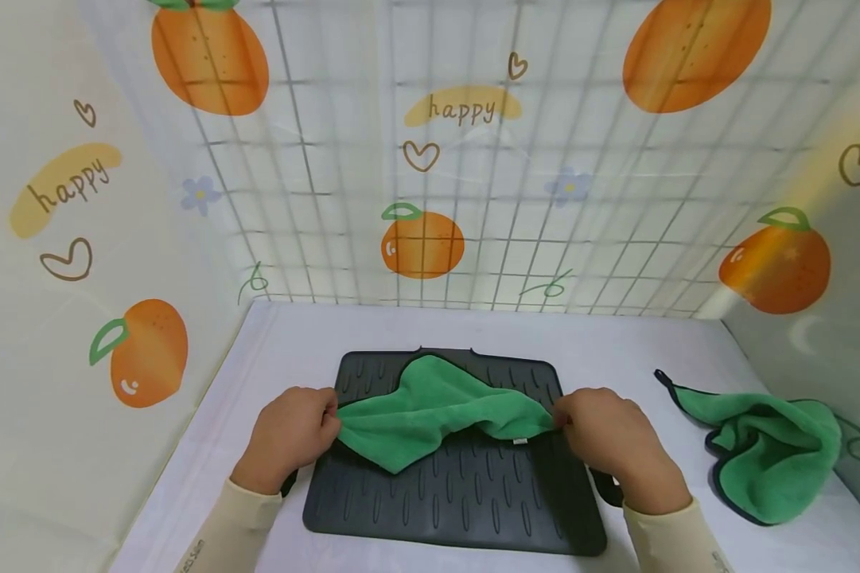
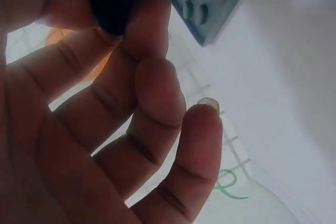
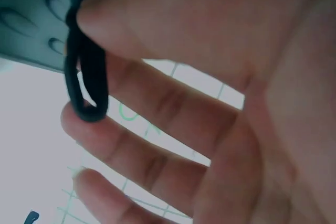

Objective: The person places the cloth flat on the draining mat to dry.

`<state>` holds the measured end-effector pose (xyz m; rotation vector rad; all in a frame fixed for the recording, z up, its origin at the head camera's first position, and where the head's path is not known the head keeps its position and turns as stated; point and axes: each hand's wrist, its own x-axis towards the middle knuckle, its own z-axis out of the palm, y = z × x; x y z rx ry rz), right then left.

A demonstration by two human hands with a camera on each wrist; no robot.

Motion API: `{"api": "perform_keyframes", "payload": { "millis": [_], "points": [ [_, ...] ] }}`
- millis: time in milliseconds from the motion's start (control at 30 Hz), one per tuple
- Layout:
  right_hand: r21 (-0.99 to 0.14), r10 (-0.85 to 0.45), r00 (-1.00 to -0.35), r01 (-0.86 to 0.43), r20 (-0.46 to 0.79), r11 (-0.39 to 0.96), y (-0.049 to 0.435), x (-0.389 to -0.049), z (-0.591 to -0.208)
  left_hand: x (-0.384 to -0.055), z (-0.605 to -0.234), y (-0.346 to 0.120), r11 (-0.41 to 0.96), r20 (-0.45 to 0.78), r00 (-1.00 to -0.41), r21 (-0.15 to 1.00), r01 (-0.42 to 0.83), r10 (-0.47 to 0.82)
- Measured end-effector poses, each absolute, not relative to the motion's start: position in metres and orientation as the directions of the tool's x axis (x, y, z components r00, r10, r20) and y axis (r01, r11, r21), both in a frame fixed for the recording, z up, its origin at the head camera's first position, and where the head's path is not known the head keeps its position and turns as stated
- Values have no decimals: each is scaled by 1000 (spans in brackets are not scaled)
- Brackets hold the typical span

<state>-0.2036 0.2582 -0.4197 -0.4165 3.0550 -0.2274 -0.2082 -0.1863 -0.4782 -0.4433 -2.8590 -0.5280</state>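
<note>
A green cloth (image 1: pixel 430 410) with dark edging and a small white label is stretched sideways over a black ribbed mat (image 1: pixel 437 509). My left hand (image 1: pixel 293 430) pinches its left corner; in the left wrist view the dark edging (image 2: pixel 118 1) sits between thumb and index finger, the other fingers loosely bent. The opposite corner is pinched by my right hand (image 1: pixel 609 434). From those fingertips a black hanging loop (image 3: pixel 95 82) dangles in the right wrist view. Between the hands the cloth sags in folds, and its lower point hangs toward the mat's ribs.
On the right of the white tabletop (image 1: pixel 286 342) lies a second green cloth (image 1: pixel 795 446), crumpled, with black edging and a loop. Behind stands a pale curtain (image 1: pixel 458 175) printed with oranges, a wire grid showing behind it. Similar printed sheets close off both sides.
</note>
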Motion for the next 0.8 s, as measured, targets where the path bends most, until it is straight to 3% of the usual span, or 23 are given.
{"api": "perform_keyframes", "payload": {
  "millis": [333, 433, 567, 800],
  "points": [
    [-96, -298, -951, -306, 87, 947, 242, -202, -431, -207, -480, -183, 909, 185, -954, 305, 286, 238],
    [-45, -373, -904, -390, 208, 920, 223, -193, -428, -207, -482, -182, 909, 179, -953, 298, 290, 245],
    [10, -512, -795, -538, 325, 843, 191, -180, -429, -208, -483, -181, 907, 185, -948, 290, 304, 259],
    [69, -645, -731, -648, 221, 758, 136, -175, -440, -208, -483, -178, 912, 154, -953, 285, 296, 261]
  ]
}}
